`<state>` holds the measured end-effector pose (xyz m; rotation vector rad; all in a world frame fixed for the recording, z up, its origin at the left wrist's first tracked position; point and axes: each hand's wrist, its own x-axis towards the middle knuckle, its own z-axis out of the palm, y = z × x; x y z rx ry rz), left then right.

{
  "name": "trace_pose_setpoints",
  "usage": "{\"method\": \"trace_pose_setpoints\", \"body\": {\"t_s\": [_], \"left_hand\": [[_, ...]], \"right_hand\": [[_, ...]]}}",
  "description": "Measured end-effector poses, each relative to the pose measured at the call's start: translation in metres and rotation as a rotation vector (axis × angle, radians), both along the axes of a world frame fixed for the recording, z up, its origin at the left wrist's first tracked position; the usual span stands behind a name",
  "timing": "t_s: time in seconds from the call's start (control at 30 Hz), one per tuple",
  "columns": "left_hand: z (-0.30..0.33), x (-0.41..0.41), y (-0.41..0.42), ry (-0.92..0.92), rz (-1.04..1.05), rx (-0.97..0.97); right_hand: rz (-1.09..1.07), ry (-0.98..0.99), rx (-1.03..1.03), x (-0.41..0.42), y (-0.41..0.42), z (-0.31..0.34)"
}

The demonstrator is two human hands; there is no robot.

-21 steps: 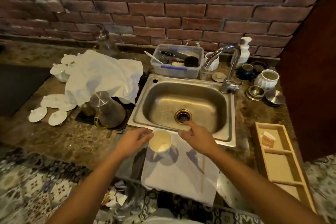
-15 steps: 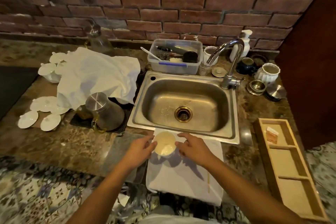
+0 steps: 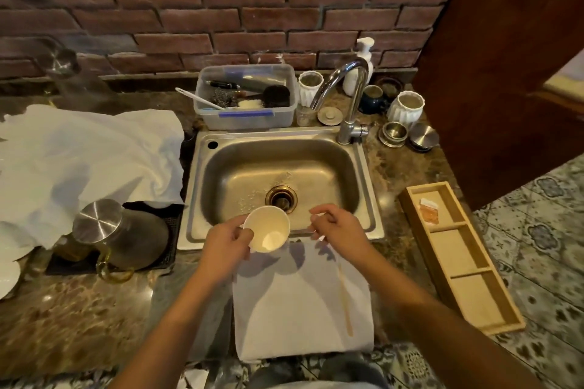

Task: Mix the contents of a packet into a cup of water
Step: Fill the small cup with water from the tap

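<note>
My left hand (image 3: pixel 226 245) grips a small white paper cup (image 3: pixel 268 229) by its left rim. The cup is lifted and tilted over the front edge of the steel sink (image 3: pixel 369 186). A little pale liquid or residue shows at its bottom. My right hand (image 3: pixel 339 230) hovers just right of the cup, apart from it, fingers loosely curled with nothing clearly in them. A thin wooden stir stick (image 3: pixel 345 301) lies on the white towel (image 3: pixel 284 316) below my hands. An orange and white packet (image 3: pixel 429 214) lies in the far compartment of the wooden tray (image 3: pixel 499 313).
The faucet (image 3: pixel 349 95) arches over the sink's back right corner. Behind the sink stands a plastic bin (image 3: pixel 249 120) of utensils. White jars and metal lids sit at the back right. A metal-lidded glass pitcher (image 3: pixel 120 235) and a white cloth (image 3: pixel 85 148) are on the left.
My left hand has lifted the cup off the towel and tilted it over the sink's front edge. My right hand has come off the cup and sits to its right.
</note>
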<state>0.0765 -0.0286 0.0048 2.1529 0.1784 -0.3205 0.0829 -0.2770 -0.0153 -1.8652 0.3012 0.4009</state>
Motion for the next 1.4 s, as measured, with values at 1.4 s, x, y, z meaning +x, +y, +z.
{"method": "trace_pose_setpoints", "body": {"t_s": [1.4], "left_hand": [[0.027, 0.175, -0.130, -0.057, 0.094, 0.261]], "right_hand": [[-0.057, -0.220, -0.855, 0.263, -0.172, -0.052]]}}
